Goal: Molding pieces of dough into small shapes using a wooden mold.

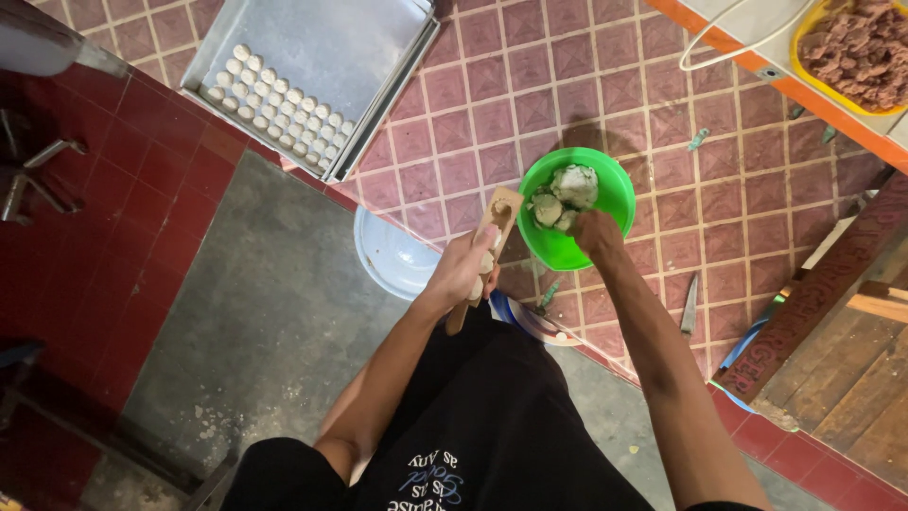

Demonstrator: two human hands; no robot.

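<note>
**Two hands, one mould: dough bowl lies just right of the wooden paddle**

Two bare hands work low over the tiled floor (pixel 454 114). The left hand (pixel 465 273) has its fingers clamped round the handle of a wooden mould (pixel 493 238), a narrow paddle whose long axis runs from lower left, near the lap, up to the right, so that its carved head ends just beside the rim of the green bowl (pixel 605 203). The right hand (pixel 594 233) reaches into the near side of that bowl, fingers curled down among the pale dough lumps (pixel 564 194); whether they are pinched on a piece or merely resting on it I cannot tell, since the back of the hand hides the fingertips.

So the dough lies to the right of the mould's head and slightly beyond it, and the right hand is plainly the nearer one; the left hand is occupied with the paddle and sits apart from the bowl.

Behind the left hand lies a pale blue lid or plate (pixel 392 254) on the floor. Farther off, up and to the left, a metal tray (pixel 340 47) holds rows of small white shaped pieces (pixel 279 104) along its lower edge. A yellow basin of brown filling (pixel 856 52) sits well apart at the upper right.
</note>
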